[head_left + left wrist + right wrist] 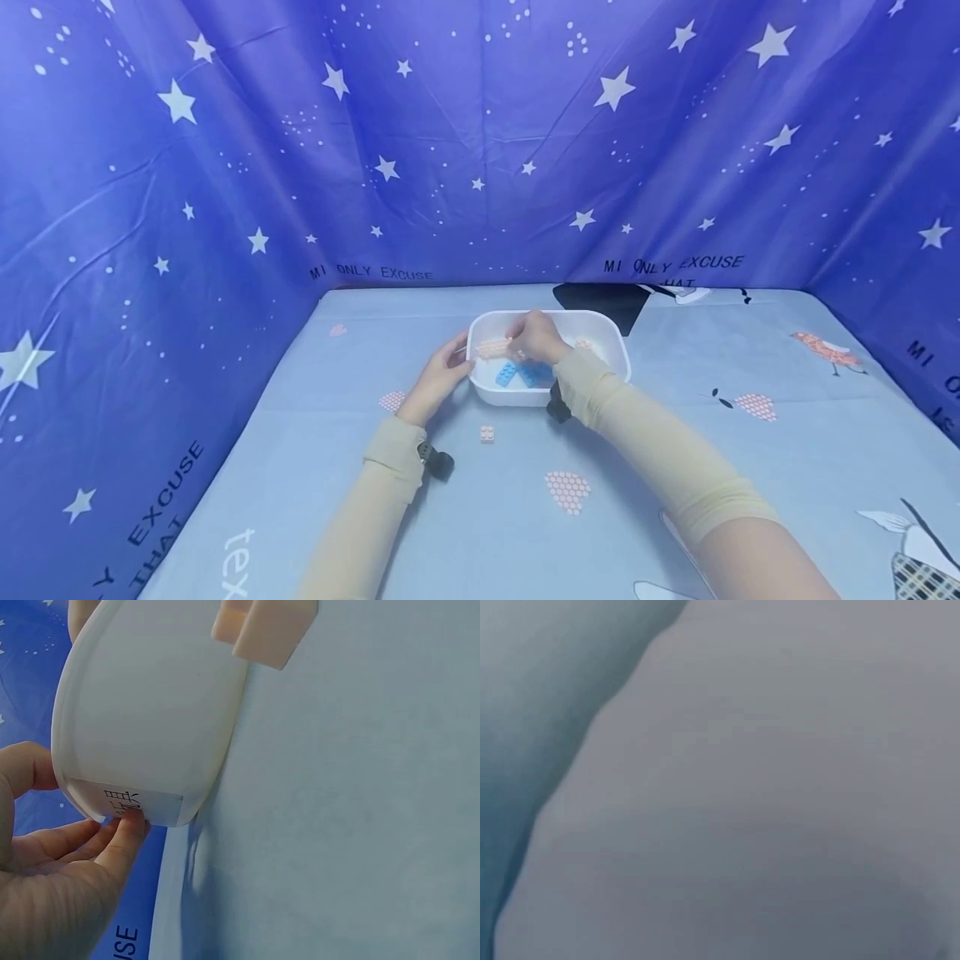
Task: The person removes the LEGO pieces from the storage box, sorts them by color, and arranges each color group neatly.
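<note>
A white plastic box (551, 398) sits on the bed-like surface, with pale pink building blocks and blue building blocks (506, 374) inside it. My left hand (435, 382) grips the box's left end; in the left wrist view, its fingers (124, 844) press a paper label (161, 804) on the outer wall. Reaching over the front rim, my right hand (538, 337) is inside the box, thumb and fingers pinching a pale pink building block (493, 348). The right wrist view holds only the box's blurred outer wall (765, 750).
One small pink building block (487, 434) lies in front of the box on a light blue printed cloth (465, 533). Another pale block (583, 343) is in the box's right part. Purple star-patterned curtains (480, 125) enclose the back and sides.
</note>
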The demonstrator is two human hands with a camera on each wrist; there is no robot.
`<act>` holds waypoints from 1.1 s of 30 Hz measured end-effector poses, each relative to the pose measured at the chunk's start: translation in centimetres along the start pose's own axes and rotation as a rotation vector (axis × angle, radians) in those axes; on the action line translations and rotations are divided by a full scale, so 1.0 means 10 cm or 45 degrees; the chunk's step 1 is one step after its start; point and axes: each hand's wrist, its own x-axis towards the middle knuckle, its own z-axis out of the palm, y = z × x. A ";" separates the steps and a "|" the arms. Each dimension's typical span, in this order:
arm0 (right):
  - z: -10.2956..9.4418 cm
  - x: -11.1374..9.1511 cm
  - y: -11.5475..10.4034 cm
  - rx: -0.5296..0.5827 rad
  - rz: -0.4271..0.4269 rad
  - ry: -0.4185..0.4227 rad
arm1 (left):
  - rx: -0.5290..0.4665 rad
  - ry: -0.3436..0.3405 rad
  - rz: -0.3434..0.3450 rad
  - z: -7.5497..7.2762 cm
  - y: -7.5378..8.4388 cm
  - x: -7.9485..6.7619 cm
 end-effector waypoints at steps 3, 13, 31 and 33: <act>-0.02 -0.02 -0.03 0.018 -0.004 0.004 | 0.002 -0.003 0.002 0.00 0.00 0.00; -0.13 -0.14 -0.10 0.139 0.010 -0.008 | -0.014 0.017 0.000 0.00 0.00 -0.01; -0.35 -0.49 -0.05 0.080 -0.119 0.020 | -0.049 -0.005 0.007 0.03 0.02 -0.03; -0.37 -0.55 -0.06 0.087 -0.117 0.014 | -0.050 0.001 0.005 0.03 0.02 -0.04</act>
